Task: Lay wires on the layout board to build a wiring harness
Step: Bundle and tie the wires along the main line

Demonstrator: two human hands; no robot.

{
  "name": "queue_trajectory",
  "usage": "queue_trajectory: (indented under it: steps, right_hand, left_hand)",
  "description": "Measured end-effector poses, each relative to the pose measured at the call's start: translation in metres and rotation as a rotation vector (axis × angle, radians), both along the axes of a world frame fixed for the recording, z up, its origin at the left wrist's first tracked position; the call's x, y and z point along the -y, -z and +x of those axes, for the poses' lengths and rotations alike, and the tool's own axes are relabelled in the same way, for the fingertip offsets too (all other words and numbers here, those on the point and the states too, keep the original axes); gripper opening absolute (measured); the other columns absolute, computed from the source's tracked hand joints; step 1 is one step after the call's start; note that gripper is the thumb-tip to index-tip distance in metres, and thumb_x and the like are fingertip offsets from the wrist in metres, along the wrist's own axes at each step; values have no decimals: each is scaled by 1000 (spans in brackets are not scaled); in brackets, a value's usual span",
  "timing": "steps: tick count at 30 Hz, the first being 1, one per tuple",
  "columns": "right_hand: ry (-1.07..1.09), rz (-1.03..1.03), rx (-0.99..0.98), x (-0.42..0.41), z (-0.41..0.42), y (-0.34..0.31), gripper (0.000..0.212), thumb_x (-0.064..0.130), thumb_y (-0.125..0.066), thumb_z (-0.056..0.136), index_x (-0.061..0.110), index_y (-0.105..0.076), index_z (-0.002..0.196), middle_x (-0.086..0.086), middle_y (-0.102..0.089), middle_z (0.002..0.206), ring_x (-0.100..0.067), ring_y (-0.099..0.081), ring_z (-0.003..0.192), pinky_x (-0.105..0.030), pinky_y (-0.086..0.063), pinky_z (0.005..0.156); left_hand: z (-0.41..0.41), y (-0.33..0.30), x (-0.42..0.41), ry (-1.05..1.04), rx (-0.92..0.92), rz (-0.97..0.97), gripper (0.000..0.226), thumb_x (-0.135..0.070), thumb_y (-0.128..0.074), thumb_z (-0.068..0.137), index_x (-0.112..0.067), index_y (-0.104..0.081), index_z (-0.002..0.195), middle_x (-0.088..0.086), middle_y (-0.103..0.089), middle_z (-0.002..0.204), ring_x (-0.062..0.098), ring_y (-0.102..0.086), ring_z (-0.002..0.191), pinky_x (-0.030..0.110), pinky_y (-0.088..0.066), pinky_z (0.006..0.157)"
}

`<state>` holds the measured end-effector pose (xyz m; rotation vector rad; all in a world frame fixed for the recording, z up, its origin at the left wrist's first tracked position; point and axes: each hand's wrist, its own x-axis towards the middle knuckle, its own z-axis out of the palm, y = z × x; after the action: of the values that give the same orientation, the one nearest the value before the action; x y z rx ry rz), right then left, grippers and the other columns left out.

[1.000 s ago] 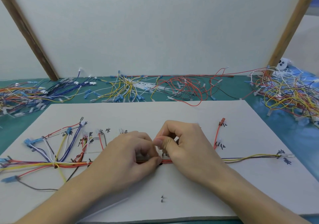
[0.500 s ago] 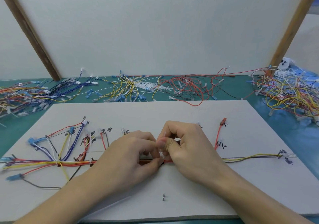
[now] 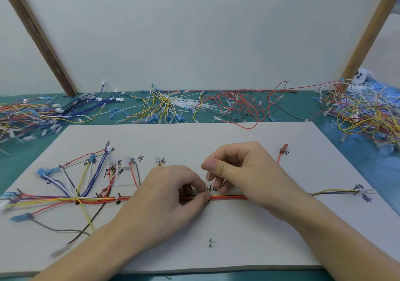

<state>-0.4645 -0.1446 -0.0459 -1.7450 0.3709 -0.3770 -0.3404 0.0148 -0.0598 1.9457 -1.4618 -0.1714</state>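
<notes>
Left hand: left hand (image 3: 171,196) sits on the layout board (image 3: 238,233), thumb and fingertips pinching the wire bundle (image 3: 229,197) right at mid-run.
Right hand: right hand (image 3: 244,172) is curled just above, touching the left, nipping something thin and pale, likely a cable tie (image 3: 207,177), though it's too small to be sure.
Bundle: lies flat along the board's centre line, fanning out to labelled ends on the left, with a yellow and dark pair (image 3: 333,192) running right.
Doing it well: here's the trick, I'd say: keep the left pinch tight so the strands stay stacked, and draw the tie snug without dragging the bundle off its line.
Spare stock: loose wire piles (image 3: 233,107) wait beyond the board.
</notes>
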Motion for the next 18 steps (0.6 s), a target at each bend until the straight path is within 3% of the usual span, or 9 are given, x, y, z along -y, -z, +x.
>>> queue_trajectory:
  steps: [4,8,13,18]
  right_hand:
    - [22,-66,32,-1,0,1,16,17,-73,95,12,-75,80,-6,-75,74,-16,-66,62,-32,-61,63]
    - [46,-260,90,-8,1,3,16,18,-72,93,20,-70,77,0,-72,72,-15,-65,63,-40,-59,65]
    - [108,-366,167,-20,1,4,15,16,-64,84,23,-65,71,9,-65,62,-9,-57,55,-25,-49,54]
    - [95,-373,169,-22,0,1,12,15,-64,84,22,-67,74,2,-67,66,-22,-61,59,-44,-53,59]
  left_hand:
    - [2,2,0,7,-62,-2,13,-24,-78,86,-27,-73,74,-14,-70,78,12,-66,75,20,-48,66]
    - [3,2,2,22,-69,8,19,-21,-77,86,-25,-68,71,-13,-67,78,10,-62,70,10,-39,61]
    - [2,-2,1,60,-51,31,27,-17,-75,88,-27,-60,68,-17,-59,77,3,-56,69,7,-35,61]
    - [2,-2,0,67,-16,44,32,-24,-73,90,-38,-53,69,-24,-56,78,0,-54,77,10,-34,67]
